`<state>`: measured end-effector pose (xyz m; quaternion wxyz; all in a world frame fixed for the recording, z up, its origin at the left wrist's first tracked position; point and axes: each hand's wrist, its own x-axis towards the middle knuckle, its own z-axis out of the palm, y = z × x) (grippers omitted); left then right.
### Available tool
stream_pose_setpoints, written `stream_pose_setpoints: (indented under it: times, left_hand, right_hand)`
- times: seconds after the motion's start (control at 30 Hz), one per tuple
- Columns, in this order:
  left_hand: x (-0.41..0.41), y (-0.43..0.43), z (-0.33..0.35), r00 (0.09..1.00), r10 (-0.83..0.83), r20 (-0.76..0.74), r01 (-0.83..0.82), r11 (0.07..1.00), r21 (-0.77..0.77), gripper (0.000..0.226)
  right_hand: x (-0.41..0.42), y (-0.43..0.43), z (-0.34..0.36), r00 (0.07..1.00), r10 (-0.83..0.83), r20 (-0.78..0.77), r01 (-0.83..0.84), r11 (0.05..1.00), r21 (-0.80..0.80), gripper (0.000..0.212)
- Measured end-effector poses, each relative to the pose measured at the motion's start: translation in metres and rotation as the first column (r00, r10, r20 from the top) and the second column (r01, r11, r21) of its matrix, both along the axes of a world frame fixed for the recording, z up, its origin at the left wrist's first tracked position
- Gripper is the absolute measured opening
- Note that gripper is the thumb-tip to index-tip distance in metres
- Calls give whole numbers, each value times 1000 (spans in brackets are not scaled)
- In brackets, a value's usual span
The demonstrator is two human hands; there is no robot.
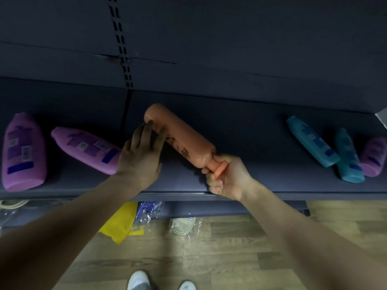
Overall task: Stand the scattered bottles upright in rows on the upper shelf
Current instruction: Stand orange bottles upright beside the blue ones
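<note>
Centre frame, on the shelf (pixel 251 143), the orange bottle (pixel 180 137) slants with its base toward upper left. My left hand (pixel 140 155) touches its side with straight fingers; my right hand (pixel 228 176) grips its neck.

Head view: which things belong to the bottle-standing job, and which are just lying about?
Job: orange bottle (right hand grips its neck, left hand touches its body); far-left purple bottle; second purple bottle; left teal bottle; right teal bottle; far-right purple bottle; upper shelf.
Lying about, below the shelf: yellow packet; blue wrapped pack; white wrapped pack.
</note>
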<state>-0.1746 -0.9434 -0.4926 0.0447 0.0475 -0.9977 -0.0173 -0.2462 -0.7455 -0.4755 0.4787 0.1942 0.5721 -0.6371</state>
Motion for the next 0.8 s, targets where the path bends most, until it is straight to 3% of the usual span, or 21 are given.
stream_pose_setpoints:
  times: [0.2,0.5,0.7,0.8]
  left_hand:
    - [-15,6,13,977,-107,-183,102,994,-35,107]
    - [-23,19,27,918,-284,-277,246,955,-163,85]
    - [-22,34,47,944,-244,-220,227,969,-102,75]
    - [-19,39,56,961,-222,-163,210,974,-89,73]
  right_hand:
    - [-7,29,12,997,82,-3,-82,997,7,37]
    - [-9,67,32,966,259,26,-258,965,-38,41]
    - [-13,80,50,954,298,12,-298,954,-26,45]
    - [-15,84,58,971,238,12,-238,971,-9,58]
